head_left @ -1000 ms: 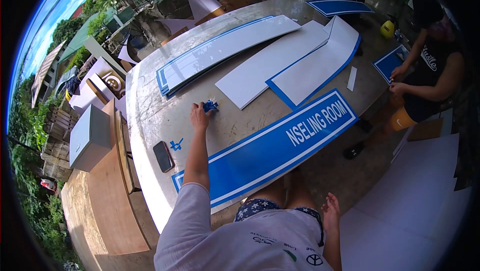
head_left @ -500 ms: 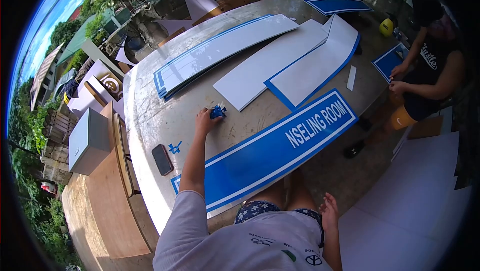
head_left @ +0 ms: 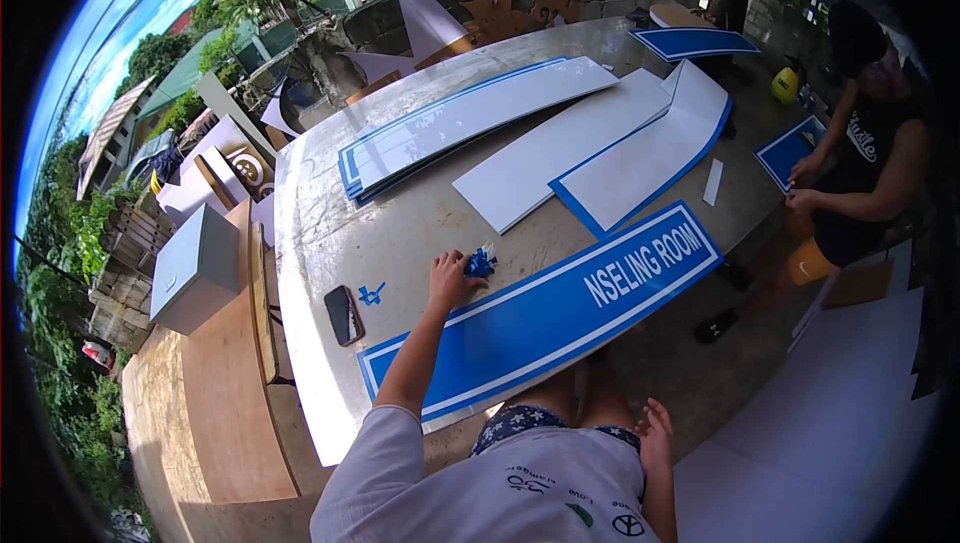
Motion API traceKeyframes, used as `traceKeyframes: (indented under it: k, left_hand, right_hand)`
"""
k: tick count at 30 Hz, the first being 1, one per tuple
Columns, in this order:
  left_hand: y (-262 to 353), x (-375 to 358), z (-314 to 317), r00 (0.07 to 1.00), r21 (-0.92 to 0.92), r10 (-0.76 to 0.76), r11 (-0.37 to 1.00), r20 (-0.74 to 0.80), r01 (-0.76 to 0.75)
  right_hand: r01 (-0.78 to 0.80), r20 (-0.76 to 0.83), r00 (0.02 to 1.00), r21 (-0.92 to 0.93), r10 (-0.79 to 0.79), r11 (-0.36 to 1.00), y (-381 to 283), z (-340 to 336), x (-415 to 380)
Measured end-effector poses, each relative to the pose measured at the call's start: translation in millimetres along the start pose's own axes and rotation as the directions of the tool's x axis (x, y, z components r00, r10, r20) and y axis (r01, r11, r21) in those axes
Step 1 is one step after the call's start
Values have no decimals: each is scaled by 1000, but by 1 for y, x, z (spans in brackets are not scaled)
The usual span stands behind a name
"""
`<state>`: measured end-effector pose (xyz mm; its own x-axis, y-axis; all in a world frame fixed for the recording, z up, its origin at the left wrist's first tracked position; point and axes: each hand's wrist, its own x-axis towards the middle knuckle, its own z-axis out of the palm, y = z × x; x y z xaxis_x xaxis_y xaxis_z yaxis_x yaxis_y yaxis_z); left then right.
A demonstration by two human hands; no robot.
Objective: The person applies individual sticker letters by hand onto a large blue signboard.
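Observation:
My left hand (head_left: 450,278) reaches over the table with its fingers closed on a crumpled clump of blue vinyl scraps (head_left: 481,263). The clump rests near the upper edge of a long blue sign (head_left: 520,328) with a white border and the letters "NSELING ROOM". My right hand (head_left: 655,433) hangs low beside my body, fingers loosely apart and holding nothing. Left of my forearm lie a phone (head_left: 344,315) and a small twisted blue scrap (head_left: 371,295).
White, blue-edged panels (head_left: 490,123) are stacked across the table (head_left: 310,233). A bent panel (head_left: 645,163) overlaps others, with a white strip (head_left: 713,183) nearby. At right, another person (head_left: 870,153) handles a blue panel (head_left: 785,155). A grey box (head_left: 195,268) stands left.
My left hand has drawn the blue scraps slightly toward me and to the right, closer to the sign. My right hand stays low. The camera view has shifted a little.

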<state>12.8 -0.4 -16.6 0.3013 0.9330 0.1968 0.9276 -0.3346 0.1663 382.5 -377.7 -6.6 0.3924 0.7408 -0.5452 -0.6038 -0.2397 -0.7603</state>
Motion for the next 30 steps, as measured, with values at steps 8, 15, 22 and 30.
traceKeyframes:
  k: [8,15,22,30]
  left_hand:
    - [-2,-10,6,1000,-14,-2,1000,-22,2]
    - [6,-25,0,1000,-179,5,984,-22,-9]
    - [7,-23,0,975,-97,221,970,-4,-221]
    - [11,-24,-6,986,-155,146,979,78,-133]
  right_hand:
    - [-46,-23,999,10,46,999,8,-10,-2]
    - [-24,33,999,15,23,1000,12,-14,-4]
    - [-20,47,999,23,19,1000,12,-11,-12]
    - [-8,29,1000,46,7,999,13,-18,-20]
